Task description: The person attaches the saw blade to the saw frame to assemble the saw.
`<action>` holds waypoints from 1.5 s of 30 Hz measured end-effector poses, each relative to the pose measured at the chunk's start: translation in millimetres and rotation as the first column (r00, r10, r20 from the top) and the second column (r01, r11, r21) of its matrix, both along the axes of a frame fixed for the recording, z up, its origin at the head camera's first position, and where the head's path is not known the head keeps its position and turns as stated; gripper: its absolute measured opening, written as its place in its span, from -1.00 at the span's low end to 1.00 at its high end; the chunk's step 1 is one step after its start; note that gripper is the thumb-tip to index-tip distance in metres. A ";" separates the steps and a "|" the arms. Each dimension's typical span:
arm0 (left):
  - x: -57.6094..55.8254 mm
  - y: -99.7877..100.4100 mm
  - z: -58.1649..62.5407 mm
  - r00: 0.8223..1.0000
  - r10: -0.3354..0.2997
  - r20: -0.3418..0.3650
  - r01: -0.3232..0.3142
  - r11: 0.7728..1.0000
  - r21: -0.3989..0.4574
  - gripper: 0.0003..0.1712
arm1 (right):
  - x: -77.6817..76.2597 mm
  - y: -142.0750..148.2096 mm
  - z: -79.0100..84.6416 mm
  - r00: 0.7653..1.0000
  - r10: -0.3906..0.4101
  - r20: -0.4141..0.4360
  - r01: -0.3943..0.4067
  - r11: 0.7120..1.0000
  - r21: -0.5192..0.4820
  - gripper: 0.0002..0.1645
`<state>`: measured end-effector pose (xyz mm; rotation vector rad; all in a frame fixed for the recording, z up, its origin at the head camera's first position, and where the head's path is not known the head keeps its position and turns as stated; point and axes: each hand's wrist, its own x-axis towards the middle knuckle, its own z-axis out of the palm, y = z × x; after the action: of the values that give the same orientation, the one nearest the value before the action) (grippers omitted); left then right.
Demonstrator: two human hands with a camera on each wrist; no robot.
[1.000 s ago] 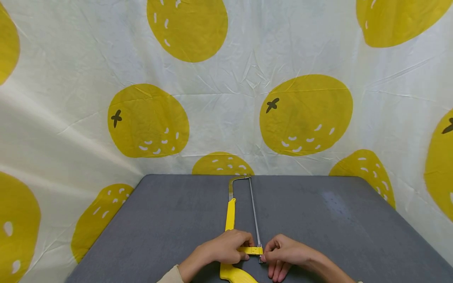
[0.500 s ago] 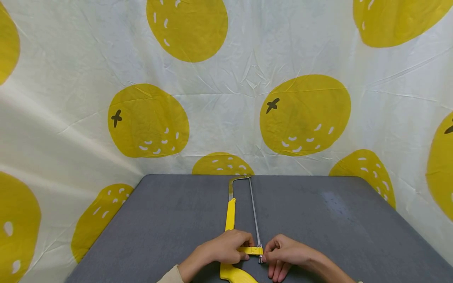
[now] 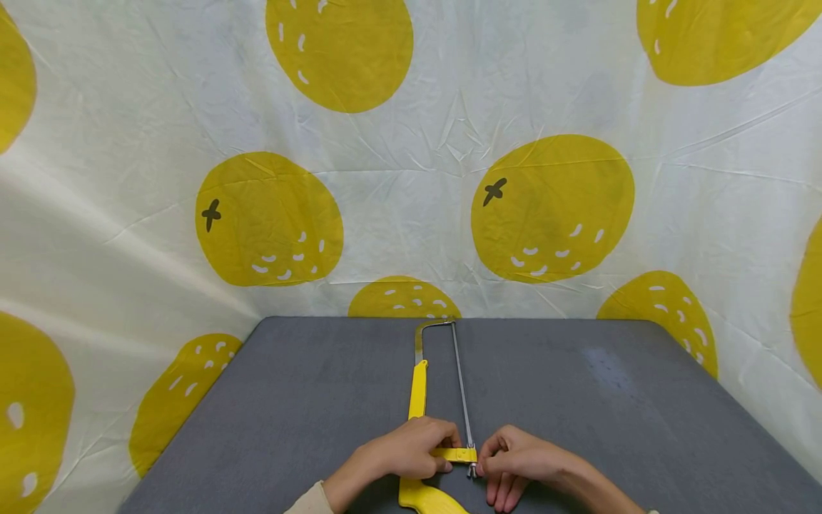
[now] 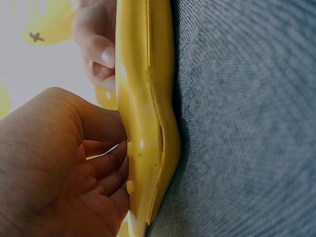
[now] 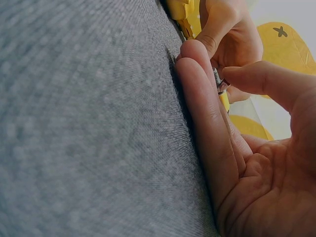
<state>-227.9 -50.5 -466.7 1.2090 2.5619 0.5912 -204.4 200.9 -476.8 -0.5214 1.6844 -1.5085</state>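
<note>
A yellow hacksaw lies flat on the grey table, its far end by the back edge. Its thin blade runs along the right side, and the curved yellow handle points towards me. My left hand grips the frame by its short yellow crosspiece, thumb on the near side and fingers on the far side. Just below the blade's near end sits a small metal wing nut on a threaded bolt. Thumb and fingers of my right hand pinch the wing nut.
Grey fabric-like covering tops the table, with a pale smudge at the right. Behind it and along the sides hangs a white curtain printed with large yellow fruit.
The wing nut has turned slightly, its wings now showing at a different angle. Both hands and the hacksaw stay in nearly the same place.
</note>
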 end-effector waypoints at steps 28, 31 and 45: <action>-1.2 3.6 2.9 0.999 0.021 0.037 -0.021 1.000 -0.007 -0.83 | -3.2 2.3 1.6 1.000 0.014 -0.007 -0.014 1.000 -0.011 -0.79; -1.5 3.5 1.7 0.999 0.026 0.044 -0.025 1.000 -0.005 -0.84 | -3.0 1.9 0.0 1.000 0.012 -0.017 -0.012 1.000 -0.015 -0.80; -2.0 2.4 -2.6 0.999 0.012 0.036 -0.012 1.000 -0.001 -0.84 | -2.9 2.4 -6.0 1.000 0.017 -0.024 -0.018 0.999 -0.039 -0.76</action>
<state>-229.9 -48.1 -469.3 1.1733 2.5412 0.6086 -207.2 203.3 -482.8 -0.5755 1.6668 -1.5310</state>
